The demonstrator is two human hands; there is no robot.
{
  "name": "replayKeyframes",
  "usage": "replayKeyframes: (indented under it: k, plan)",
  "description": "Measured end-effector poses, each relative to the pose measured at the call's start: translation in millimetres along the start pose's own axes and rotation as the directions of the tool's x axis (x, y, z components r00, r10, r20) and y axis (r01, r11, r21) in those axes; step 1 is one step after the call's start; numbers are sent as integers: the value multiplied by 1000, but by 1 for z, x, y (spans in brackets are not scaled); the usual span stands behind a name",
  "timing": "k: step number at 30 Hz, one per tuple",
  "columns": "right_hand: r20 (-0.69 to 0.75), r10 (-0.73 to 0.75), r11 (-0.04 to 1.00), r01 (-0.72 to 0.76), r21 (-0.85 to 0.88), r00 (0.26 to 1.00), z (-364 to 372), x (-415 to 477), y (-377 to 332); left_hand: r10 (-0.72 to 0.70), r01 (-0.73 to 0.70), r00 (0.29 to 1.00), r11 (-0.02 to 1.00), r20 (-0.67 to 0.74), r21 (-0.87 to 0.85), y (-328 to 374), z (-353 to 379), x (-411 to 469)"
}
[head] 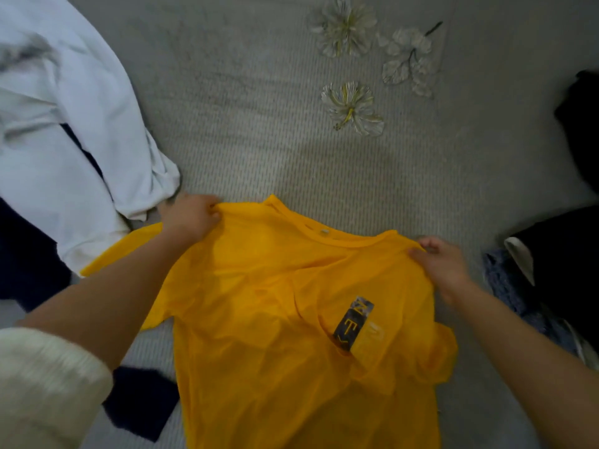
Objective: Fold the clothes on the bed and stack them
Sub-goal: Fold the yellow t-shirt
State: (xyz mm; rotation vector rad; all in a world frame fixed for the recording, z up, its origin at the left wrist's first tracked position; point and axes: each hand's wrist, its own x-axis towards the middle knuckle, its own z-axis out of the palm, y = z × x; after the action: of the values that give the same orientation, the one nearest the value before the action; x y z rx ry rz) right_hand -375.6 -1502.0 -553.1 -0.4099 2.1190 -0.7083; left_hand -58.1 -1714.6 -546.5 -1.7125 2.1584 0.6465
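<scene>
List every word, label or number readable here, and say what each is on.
"T": yellow letter on the dark patch printed on the yellow T-shirt; the letters above and below it are too blurred to read.
Neck tag inside the collar: too small to read.
Pale print beside the patch: too faint to read.

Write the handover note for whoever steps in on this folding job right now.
Left hand: grips the yellow T-shirt at one shoulder.
Right hand: pinches the other shoulder.
The shirt lies print side up on the bed, spread out but creased and not folded.
White garment and navy garment lie crumpled on the left. Black clothes are on the right; I cannot tell whether they are folded.
Done: shirt laid out.
Left: smooth, fold and stack it, then the rest.
</scene>
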Motion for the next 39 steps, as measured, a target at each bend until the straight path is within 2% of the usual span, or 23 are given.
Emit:
replayKeyframes:
  k: [2,3,7,11,12,14,16,19,22,24,27,31,33,36,39]
  plan:
    - [-71,-129,991,131,30,989,-13,10,-25,-20,7,999,955,-42,-297,1,-26,12]
    - [-109,-179,982,184,40,978,-20,18,-37,-21,-12,997,922,-80,-388,2,-43,18]
    - [-311,-325,938,346,14,893,-41,51,-106,-40,-100,961,871,-273,-481,20,-106,46]
    - [-483,-456,880,459,-119,747,-44,87,-183,-151,-180,855,810,-496,-557,48,-148,78]
    - [-482,-469,877,453,-157,740,-41,91,-199,-166,-197,835,800,-525,-567,53,-151,85]
    - [-405,-452,891,378,-252,795,-34,98,-212,-150,-142,837,870,-527,-472,63,-146,87]
    - [-318,-445,876,334,-348,837,-24,85,-203,-119,-28,903,943,-414,-331,65,-122,75]
    - [-195,-509,818,400,-414,839,-14,46,-147,-76,-3,952,966,-297,-258,46,-57,30]
    - [-144,-406,850,315,-422,902,-9,-10,-57,-162,117,974,958,-156,-263,10,18,-42]
    - [-188,-250,914,168,-370,950,-4,-48,4,-264,250,964,927,-13,-280,-12,62,-94]
    - [-204,24,950,-86,-299,979,10,-98,69,-391,407,913,860,117,-308,-27,102,-153]
    - [-212,197,937,-247,-247,957,36,-142,113,-569,595,802,734,181,-329,-26,122,-195]
    - [-213,232,941,-275,-198,949,46,-154,127,-593,610,783,674,188,-417,-32,128,-202]
    - [-195,270,957,-285,-50,943,50,-165,133,-528,531,831,662,174,-529,-42,126,-205]
    - [-242,274,959,-284,-8,931,41,-167,135,-480,468,865,664,147,-584,-48,123,-205]
